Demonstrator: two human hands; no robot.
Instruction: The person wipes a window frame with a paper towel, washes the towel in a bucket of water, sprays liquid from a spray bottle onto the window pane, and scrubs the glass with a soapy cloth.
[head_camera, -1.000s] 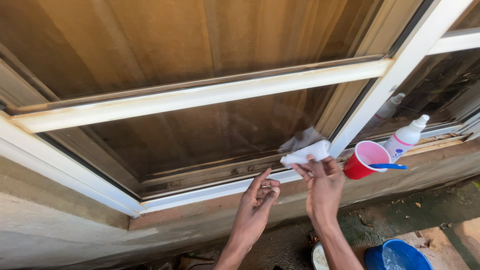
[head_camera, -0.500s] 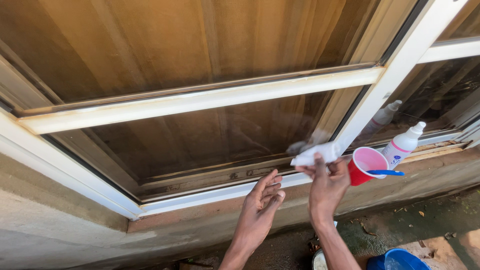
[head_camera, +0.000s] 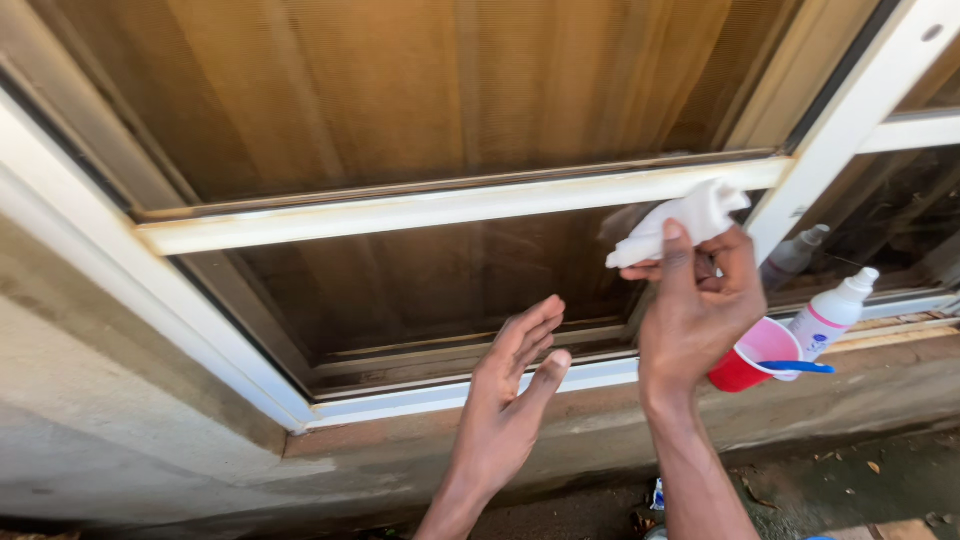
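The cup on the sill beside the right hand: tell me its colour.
The cup is red outside and pale pink inside, seen in the head view.

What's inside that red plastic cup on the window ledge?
The red plastic cup shows a pale pink inside, with a blue stick-like handle lying across its rim. The right hand, holding a white crumpled cloth, covers part of the cup, so any liquid or contents cannot be seen.

Red cup (head_camera: 742, 372) with blue stick (head_camera: 797, 367), white spray bottle (head_camera: 833, 313), concrete sill (head_camera: 850, 385)
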